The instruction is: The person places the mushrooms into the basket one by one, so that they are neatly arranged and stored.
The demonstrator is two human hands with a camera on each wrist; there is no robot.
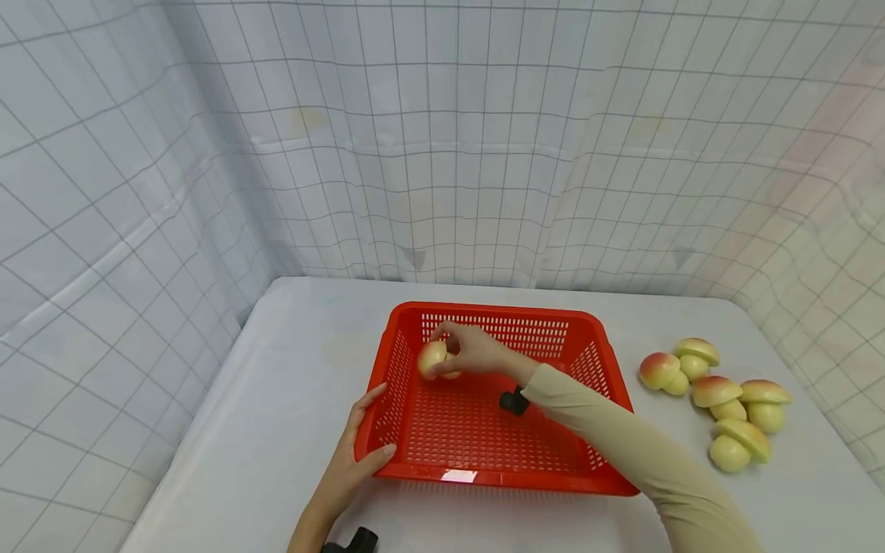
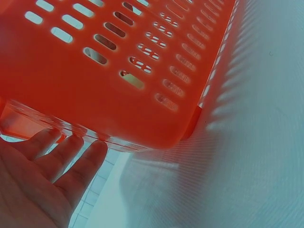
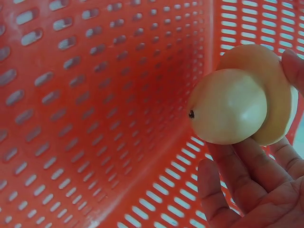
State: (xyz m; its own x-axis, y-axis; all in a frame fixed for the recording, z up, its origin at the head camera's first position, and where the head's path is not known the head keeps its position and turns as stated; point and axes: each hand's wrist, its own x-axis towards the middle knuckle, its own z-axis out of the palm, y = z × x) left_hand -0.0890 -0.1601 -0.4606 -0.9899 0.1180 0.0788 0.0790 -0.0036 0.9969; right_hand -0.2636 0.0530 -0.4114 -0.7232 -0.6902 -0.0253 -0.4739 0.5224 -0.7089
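A red plastic basket (image 1: 484,475) with slotted walls stands on the white table. Inside it, near the back left corner, my right hand (image 1: 477,349) grips a pale yellow mushroom (image 1: 432,358). Up close in the right wrist view, the mushroom (image 3: 230,104) shows a round stem with a dark spot at its end, and a broader cap behind; fingers lie beneath and the thumb is at the cap's edge. My left hand (image 1: 346,467) holds the basket by its front left corner, thumb over the rim. Several of its fingers (image 2: 90,159) touch the outer wall.
Right of the basket, several yellow mushrooms with reddish caps (image 1: 717,392) lie grouped on the table (image 1: 290,369). White gridded curtains (image 1: 484,177) enclose the table at the back and sides.
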